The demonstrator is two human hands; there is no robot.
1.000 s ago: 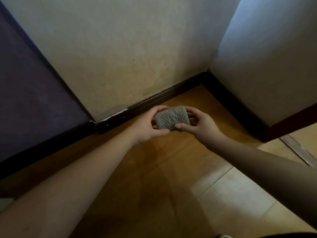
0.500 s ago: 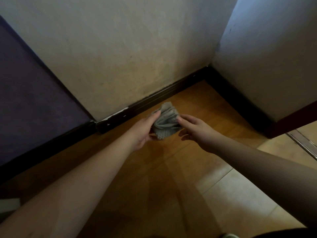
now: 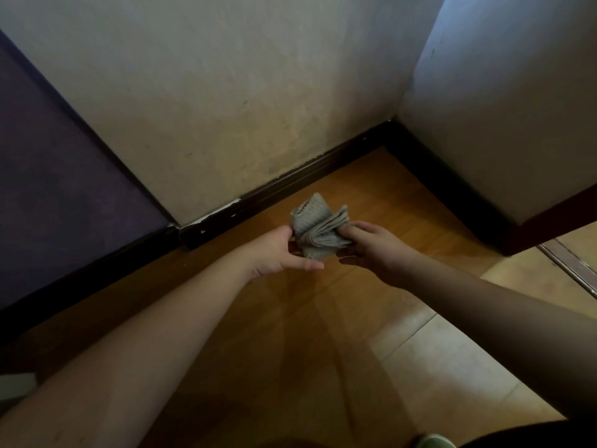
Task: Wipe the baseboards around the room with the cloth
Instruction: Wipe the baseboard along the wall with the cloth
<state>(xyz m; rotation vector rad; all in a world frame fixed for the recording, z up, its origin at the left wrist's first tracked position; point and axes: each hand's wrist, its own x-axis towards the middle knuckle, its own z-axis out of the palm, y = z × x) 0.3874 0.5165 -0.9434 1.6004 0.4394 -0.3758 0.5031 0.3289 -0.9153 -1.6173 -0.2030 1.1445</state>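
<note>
A grey waffle-textured cloth (image 3: 318, 226), folded into several layers, is held between both hands above the wooden floor. My left hand (image 3: 281, 252) grips its left side with thumb and fingers. On the cloth's right edge my right hand (image 3: 371, 245) pinches the folded layers. A dark baseboard (image 3: 290, 185) runs along the foot of the pale wall just beyond the cloth, with chipped white paint at its left end. It turns at the corner and continues along the right wall (image 3: 442, 176). The cloth does not touch the baseboard.
A purple wall panel (image 3: 58, 176) stands at the left with dark trim (image 3: 80, 279) at its foot. The wooden floor (image 3: 258, 334) meets pale tiles (image 3: 452, 360) at the lower right. A metal threshold strip (image 3: 568, 266) lies at the right edge by a dark door frame (image 3: 549, 218).
The cloth was a flat folded pad held level in both hands. It has since been turned on edge and its layers have fanned apart, and my right hand has regripped its right edge.
</note>
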